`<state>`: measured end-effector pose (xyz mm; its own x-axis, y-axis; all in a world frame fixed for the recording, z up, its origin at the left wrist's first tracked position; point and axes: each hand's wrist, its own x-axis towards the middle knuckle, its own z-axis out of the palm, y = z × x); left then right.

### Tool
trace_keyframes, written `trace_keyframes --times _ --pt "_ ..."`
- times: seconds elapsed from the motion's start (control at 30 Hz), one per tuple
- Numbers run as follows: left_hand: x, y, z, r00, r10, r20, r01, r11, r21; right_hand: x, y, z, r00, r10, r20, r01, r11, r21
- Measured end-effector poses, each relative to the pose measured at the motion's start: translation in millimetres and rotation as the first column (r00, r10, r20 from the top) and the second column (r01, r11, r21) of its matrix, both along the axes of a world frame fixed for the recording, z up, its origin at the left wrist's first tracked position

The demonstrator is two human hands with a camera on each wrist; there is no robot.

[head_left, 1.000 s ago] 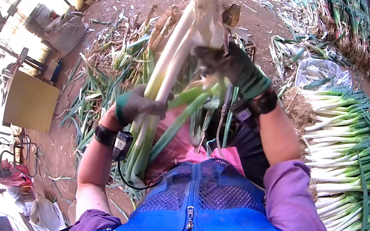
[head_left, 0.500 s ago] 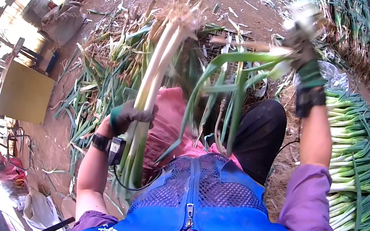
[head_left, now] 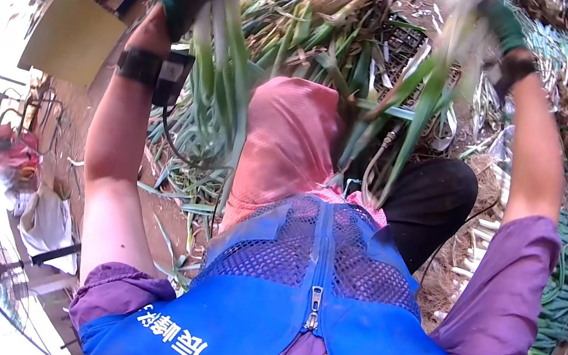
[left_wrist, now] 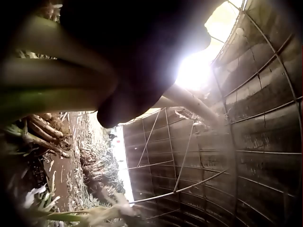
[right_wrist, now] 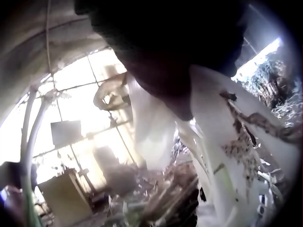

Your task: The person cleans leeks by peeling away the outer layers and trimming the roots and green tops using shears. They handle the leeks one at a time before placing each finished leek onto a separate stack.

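At the top left of the head view, my gloved left hand [head_left: 197, 2] grips long leek-like stalks [head_left: 222, 52], white above and green below. The left wrist view shows its dark fingers curled over the stalks [left_wrist: 52, 94]. Held away at the upper right, my right hand [head_left: 498, 29] is blurred, with pale and green leaves [head_left: 430, 104] hanging beside it. Up close in the right wrist view, the right hand [right_wrist: 165, 47] pinches broad white, dirt-spotted leaf layers [right_wrist: 227, 151]. The left hand's stalks [right_wrist: 31, 142] stand apart from them at that view's left.
Loose leaves and trimmings [head_left: 302, 29] are heaped in front of my knees. Rows of stalks [head_left: 558, 302] lie along the right side. A yellow board [head_left: 77, 35] stands at the left, above a red bag [head_left: 9, 144] and a white sack [head_left: 51, 228].
The right hand has swung from beside the stalks out to the right with leaves in it. The left hand, still gripping the stalks, is now higher in the head view, which has shifted.
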<state>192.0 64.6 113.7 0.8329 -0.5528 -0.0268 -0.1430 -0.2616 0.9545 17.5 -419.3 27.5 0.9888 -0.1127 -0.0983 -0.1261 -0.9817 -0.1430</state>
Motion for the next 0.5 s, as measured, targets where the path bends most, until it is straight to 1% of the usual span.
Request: trace_keyframes --times 0.03,0.07,0.1,0.13,0.23,0.3,0.37,0.4,0.43,0.47,0.5 --pt "6 3 7 0.997 0.032 0.072 -0.03 0.999 -0.032 13 -10 23 0.991 -0.033 0.129 0.035 0.999 -0.017" --pt "13 5 15 0.984 0.113 0.135 -0.111 0.994 -0.02 22 -12 47 0.974 -0.033 0.224 0.039 0.999 -0.02" --pt "8 4 28 0.969 0.196 0.149 -0.194 0.981 -0.031 29 -14 69 0.954 -0.029 0.298 0.037 0.999 -0.022" --pt "11 9 36 0.964 0.212 0.163 -0.203 0.977 -0.071 34 -10 88 0.936 -0.017 0.351 0.025 0.999 -0.02" --pt "18 22 55 0.966 0.201 0.166 -0.164 0.964 -0.21 29 18 133 0.897 0.017 0.442 -0.016 1.0 -0.006" --pt "17 26 69 0.929 0.302 0.215 -0.27 0.949 -0.166 17 47 149 0.886 0.037 0.463 -0.051 0.999 0.018" --pt "2 21 81 0.858 0.346 0.38 -0.344 0.936 -0.075 -1 78 155 0.873 0.076 0.482 -0.116 0.992 0.053" --pt "6 22 82 0.859 0.273 0.433 -0.269 0.961 -0.071 -7 90 155 0.847 0.107 0.521 -0.167 0.984 0.069" --pt "9 19 79 0.876 0.219 0.43 -0.227 0.973 -0.035 -18 104 151 0.814 0.147 0.561 -0.218 0.974 0.06" --pt "-2 12 79 0.889 0.167 0.426 -0.183 0.983 -0.002 -26 116 138 0.697 0.23 0.679 -0.33 0.944 0.019" --pt "-6 6 81 0.899 0.116 0.422 -0.141 0.99 0.027 -34 127 125 0.557 0.308 0.772 -0.425 0.904 -0.054"
